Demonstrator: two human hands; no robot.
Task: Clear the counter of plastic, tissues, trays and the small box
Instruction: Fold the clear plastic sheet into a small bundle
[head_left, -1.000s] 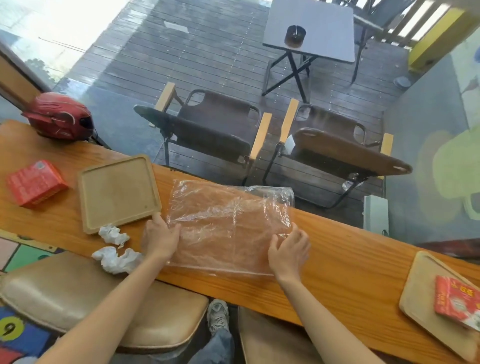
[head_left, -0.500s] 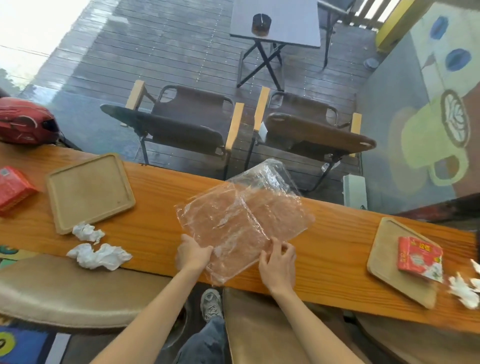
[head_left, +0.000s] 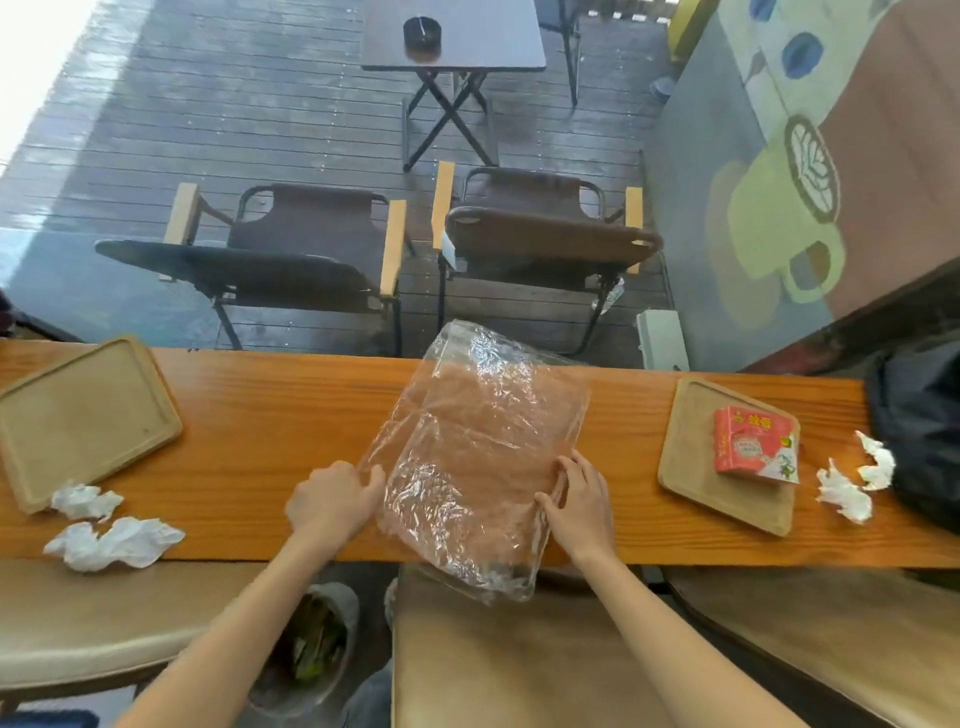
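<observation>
Clear plastic sheet (head_left: 478, 457), pinched at its edges by left hand (head_left: 332, 499) and right hand (head_left: 576, 499), overhangs the counter (head_left: 270, 410); red box (head_left: 756, 444) lettering is unreadable.

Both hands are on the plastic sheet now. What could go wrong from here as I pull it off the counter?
1. The plastic sheet already overhangs the near edge of the counter; held only at its sides by the left hand and right hand, it may slip to the floor.
2. A wide sweep left could scatter the crumpled tissues lying at the edge.
3. Swinging right might clip the tray holding the small red box.
</observation>
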